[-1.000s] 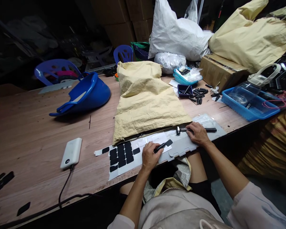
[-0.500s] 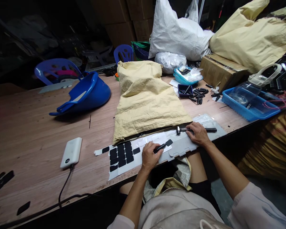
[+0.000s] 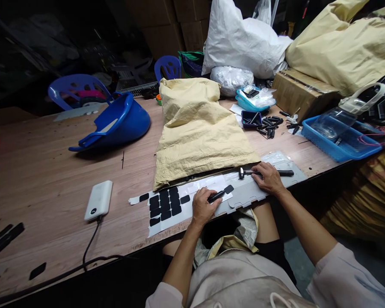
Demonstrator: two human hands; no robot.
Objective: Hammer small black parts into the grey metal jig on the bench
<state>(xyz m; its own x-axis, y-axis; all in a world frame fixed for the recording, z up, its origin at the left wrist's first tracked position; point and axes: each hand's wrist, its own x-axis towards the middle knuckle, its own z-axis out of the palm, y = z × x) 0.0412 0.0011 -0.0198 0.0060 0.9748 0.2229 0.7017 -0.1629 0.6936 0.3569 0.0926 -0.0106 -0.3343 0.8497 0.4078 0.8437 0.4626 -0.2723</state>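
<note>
My left hand (image 3: 203, 206) is closed round a small black tool-like piece (image 3: 216, 196) with a slim handle and a flat, rounded black end pointing right. It sits low over the white paper and the grey board (image 3: 244, 196) at the table's front edge. Farther right, my right hand (image 3: 268, 177) has its fingers curled over the shaft of a hammer (image 3: 285, 173). The hammer lies across the board, its metal head to the left and its black grip to the right. Left of my left hand, several black rounded stickers (image 3: 165, 204) lie on a white backing sheet (image 3: 155, 229).
A large yellow sack (image 3: 202, 128) lies just beyond my hands. To the left are a blue plastic scoop (image 3: 122, 124) and a white power bank (image 3: 99, 200) with a cable. Black parts (image 3: 271, 124), a blue basket (image 3: 336, 147) and a cardboard box (image 3: 303, 92) are at right.
The view has shifted slightly. Both hands keep nearly the same places, the left on the black piece and the right on the hammer.
</note>
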